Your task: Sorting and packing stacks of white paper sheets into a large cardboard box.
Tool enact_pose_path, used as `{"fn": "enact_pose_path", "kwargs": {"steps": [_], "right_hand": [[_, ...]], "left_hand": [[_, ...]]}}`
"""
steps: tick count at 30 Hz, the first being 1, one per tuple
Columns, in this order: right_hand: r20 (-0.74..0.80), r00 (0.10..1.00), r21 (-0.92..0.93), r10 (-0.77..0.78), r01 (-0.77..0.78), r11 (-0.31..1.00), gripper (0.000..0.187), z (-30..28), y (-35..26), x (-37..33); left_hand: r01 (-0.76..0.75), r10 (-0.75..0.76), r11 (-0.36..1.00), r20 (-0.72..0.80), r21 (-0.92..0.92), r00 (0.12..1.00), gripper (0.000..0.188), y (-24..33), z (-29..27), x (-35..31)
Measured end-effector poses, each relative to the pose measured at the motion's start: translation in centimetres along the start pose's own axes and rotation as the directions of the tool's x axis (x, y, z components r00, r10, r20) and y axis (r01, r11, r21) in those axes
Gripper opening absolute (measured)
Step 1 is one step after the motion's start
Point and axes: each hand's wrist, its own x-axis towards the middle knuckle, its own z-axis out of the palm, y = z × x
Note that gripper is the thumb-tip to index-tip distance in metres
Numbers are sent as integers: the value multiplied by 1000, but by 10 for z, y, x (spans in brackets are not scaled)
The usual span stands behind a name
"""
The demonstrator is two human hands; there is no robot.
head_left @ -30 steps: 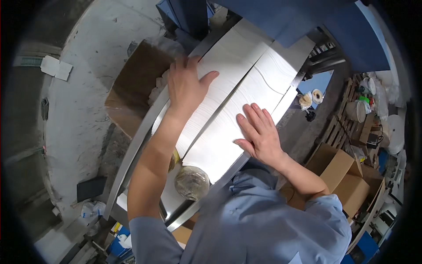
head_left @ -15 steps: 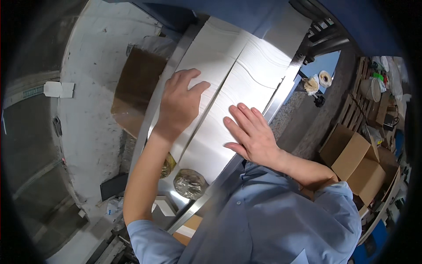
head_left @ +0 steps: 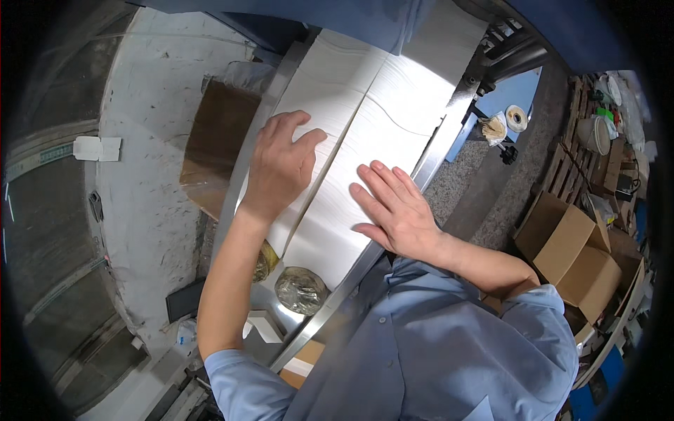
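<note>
Two long rows of stacked thin white sheets, the left row (head_left: 335, 74) and the right row (head_left: 404, 91), lie side by side in a metal trough, with a narrow dark gap between them. Over the left row is my left hand (head_left: 283, 165), its fingers bent and apart, the thumb pointing toward the gap; whether it presses on the sheets I cannot tell. My right hand (head_left: 399, 214) lies flat on the right row, fingers stretched out. A round, clear-wrapped object (head_left: 302, 290) sits against the near end of the right row. A similar yellowish one (head_left: 265, 262) is partly hidden by my left forearm.
A metal rail (head_left: 425, 167) edges the trough on the right. Blue machine housing (head_left: 337, 17) covers the far end. Left of the trough stands a brown carton (head_left: 219, 137). Open cardboard boxes (head_left: 565, 242) and a wooden pallet (head_left: 567, 151) are on the right.
Both hands have shifted slightly left in the picture, along with the trough and sheets. Their poses over the rows stay nearly the same. The view has turned a little.
</note>
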Motion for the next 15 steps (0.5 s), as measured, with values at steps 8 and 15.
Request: {"fn": "enact_pose_path", "kwargs": {"steps": [8, 15], "right_hand": [[5, 1000, -11, -8, 8, 1000, 68, 1, -2, 0], [16, 1000, -8, 8, -8, 1000, 67, 2, -6, 1]], "left_hand": [[1, -1, 1000, -9, 1, 1000, 21, 2, -2, 0], [8, -8, 1000, -28, 19, 1000, 19, 4, -3, -5]]}}
